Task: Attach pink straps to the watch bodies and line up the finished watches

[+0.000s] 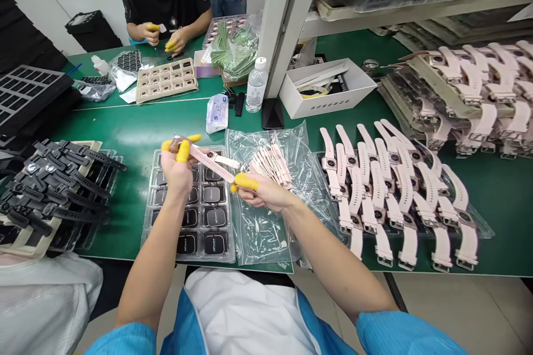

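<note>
Yellow finger cots cover several fingertips on both hands. My left hand is pinched around the upper end of a pale pink watch strap; whether a watch case is attached there is hidden by the fingers. The strap slants down to my right hand, whose thumb and fingers grip its lower end. Beneath my left hand lies a clear plastic tray of dark square watch cases, with a watch and light strap across its upper part. Behind my right hand, loose pink straps are piled on a clear plastic bag.
Rows of pink-strapped watches lie to the right; more sit on stacked trays behind. Black-strapped watches fill the left. Farther back are a bottle, a phone, a white box and a co-worker handling small parts.
</note>
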Motion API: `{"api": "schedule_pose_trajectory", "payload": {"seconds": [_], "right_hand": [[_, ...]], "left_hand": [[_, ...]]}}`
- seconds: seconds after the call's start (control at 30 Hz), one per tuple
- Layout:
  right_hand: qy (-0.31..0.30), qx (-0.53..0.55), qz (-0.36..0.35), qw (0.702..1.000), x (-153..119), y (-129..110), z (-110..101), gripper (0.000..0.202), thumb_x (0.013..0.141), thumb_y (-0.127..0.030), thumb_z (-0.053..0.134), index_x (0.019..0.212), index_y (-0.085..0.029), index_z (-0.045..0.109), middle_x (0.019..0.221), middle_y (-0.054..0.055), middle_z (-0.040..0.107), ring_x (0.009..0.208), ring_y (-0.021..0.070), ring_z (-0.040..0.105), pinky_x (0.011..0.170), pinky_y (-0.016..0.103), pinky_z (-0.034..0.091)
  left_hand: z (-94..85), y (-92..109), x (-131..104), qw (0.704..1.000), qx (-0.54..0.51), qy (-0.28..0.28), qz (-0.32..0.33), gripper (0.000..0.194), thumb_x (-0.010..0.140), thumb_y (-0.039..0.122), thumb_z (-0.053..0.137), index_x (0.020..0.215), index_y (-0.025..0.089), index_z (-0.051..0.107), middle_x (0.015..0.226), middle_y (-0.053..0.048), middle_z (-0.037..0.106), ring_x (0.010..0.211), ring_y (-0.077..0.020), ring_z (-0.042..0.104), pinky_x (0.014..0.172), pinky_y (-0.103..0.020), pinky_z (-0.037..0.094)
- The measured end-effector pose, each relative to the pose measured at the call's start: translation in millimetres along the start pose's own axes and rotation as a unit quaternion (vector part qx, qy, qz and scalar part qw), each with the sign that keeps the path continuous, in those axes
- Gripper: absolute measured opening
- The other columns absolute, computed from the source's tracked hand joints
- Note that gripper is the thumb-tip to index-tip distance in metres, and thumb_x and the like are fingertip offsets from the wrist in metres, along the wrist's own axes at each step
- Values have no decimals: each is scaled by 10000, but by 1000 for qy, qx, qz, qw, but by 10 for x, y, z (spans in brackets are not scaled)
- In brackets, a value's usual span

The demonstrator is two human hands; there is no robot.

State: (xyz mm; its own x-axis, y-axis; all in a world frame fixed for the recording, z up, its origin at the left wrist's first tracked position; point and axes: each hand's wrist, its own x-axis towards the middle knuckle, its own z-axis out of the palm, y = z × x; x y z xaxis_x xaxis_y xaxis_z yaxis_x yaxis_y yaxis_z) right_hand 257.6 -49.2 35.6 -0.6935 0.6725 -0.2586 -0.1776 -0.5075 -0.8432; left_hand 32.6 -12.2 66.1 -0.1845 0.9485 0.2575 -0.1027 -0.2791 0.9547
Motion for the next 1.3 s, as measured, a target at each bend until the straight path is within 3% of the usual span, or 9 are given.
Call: {"api": "schedule_pose_trajectory", "payload": {"seconds": [0.07, 0.17, 0.27, 0.37, 0.53, 0.77, 0.87, 1.13, 1.3], "right_hand": [[49, -13, -44, 998, 1, -11, -13, 300, 957, -468, 714, 928, -221, 547, 608, -83, 505, 418, 57, 355, 386, 177, 239], [113, 10, -120, 986, 18, -4, 39, 340, 925, -491, 743, 954, -241, 514, 623, -78, 563, 424, 68, 398, 416, 189, 307], [100, 47, -133, 985, 35, 27, 121, 363, 901, -519, 741, 928, -225, 529, 626, -68, 563, 424, 60, 362, 414, 188, 283], [71, 55, -113, 989, 47, 61, 160, 343, 870, -470, 761, 873, -211, 534, 608, -49, 572, 422, 65, 364, 401, 192, 270], [68, 87, -89, 990, 66, 79, 151, 289, 848, -396, 770, 848, -195, 563, 533, -60, 533, 396, 60, 317, 377, 182, 245], [59, 175, -95, 978, 92, 89, 159, 268, 861, -362, 753, 845, -205, 537, 508, -79, 496, 387, 57, 283, 362, 161, 234], [67, 196, -92, 974, 93, 82, 142, 271, 843, -345, 763, 850, -208, 529, 515, -85, 487, 387, 56, 291, 358, 155, 226], [85, 179, -49, 979, 101, 79, 129, 335, 812, -357, 793, 807, -207, 493, 525, -98, 435, 398, 37, 256, 365, 140, 182], [80, 177, -54, 979, 114, 83, 118, 314, 811, -358, 777, 809, -203, 503, 526, -97, 428, 408, 40, 258, 368, 142, 191]], "left_hand": [[-39, -16, 17, 1000, 19, -2, -18, 321, 998, 471, 656, 1186, 250, 518, 1199, -80, 764, 720, -149, 752, 655, -308, 637], [20, -102, -88, 983, 97, -149, -52, 329, 1009, 392, 624, 1288, 222, 591, 1260, -119, 749, 861, -194, 773, 755, -365, 655], [138, -191, -223, 938, 193, -286, 14, 335, 982, 224, 582, 1305, 205, 666, 1297, -130, 734, 1131, -249, 729, 1006, -457, 600], [184, -212, -271, 904, 240, -338, 102, 495, 924, 73, 503, 1367, 228, 660, 1342, -119, 703, 1257, -248, 662, 1120, -470, 526], [138, -174, -246, 876, 268, -375, 143, 555, 936, 31, 438, 1413, 242, 629, 1352, -121, 658, 1256, -236, 644, 1093, -431, 538], [155, -179, -276, 875, 288, -357, 153, 435, 1030, 123, 401, 1413, 206, 589, 1314, -132, 633, 1224, -238, 630, 1080, -424, 542], [149, -132, -273, 865, 301, -378, 134, 440, 1058, 191, 389, 1470, 214, 540, 1328, -128, 598, 1226, -242, 621, 1088, -425, 543], [117, -79, -237, 809, 398, -405, 150, 429, 1032, 252, 467, 1440, 150, 554, 1297, -168, 582, 1221, -281, 621, 1101, -462, 543], [116, -75, -234, 808, 400, -404, 156, 422, 1068, 278, 406, 1446, 143, 539, 1304, -172, 590, 1204, -272, 636, 1090, -451, 553]]}}
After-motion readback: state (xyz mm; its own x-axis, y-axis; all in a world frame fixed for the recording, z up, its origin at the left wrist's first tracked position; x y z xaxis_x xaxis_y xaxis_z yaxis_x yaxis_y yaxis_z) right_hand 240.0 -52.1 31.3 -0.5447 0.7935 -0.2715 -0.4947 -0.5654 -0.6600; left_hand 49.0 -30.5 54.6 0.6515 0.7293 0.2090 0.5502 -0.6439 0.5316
